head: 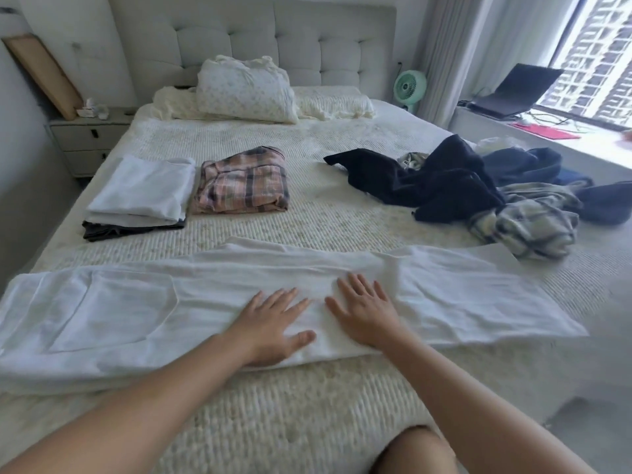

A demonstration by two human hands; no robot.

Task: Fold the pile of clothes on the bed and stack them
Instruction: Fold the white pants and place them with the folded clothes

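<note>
A long white garment (136, 313) lies spread flat across the near part of the bed (307, 206). My left hand (273, 319) and my right hand (366, 313) both press flat on its middle, fingers straight, side by side. Farther back on the left sits a folded stack (140, 196) of white pieces over a dark one. Beside it lies a folded pink plaid garment (242, 183). On the right is an unfolded pile: dark navy clothes (444, 183) and a pale green plaid piece (526, 220).
Pillows (246, 90) rest against the tufted headboard. A nightstand (85, 138) stands at the left, a small green fan (408, 85) at the right. A laptop (513, 94) and papers sit on the window ledge. My knee (417, 449) shows at the bottom edge.
</note>
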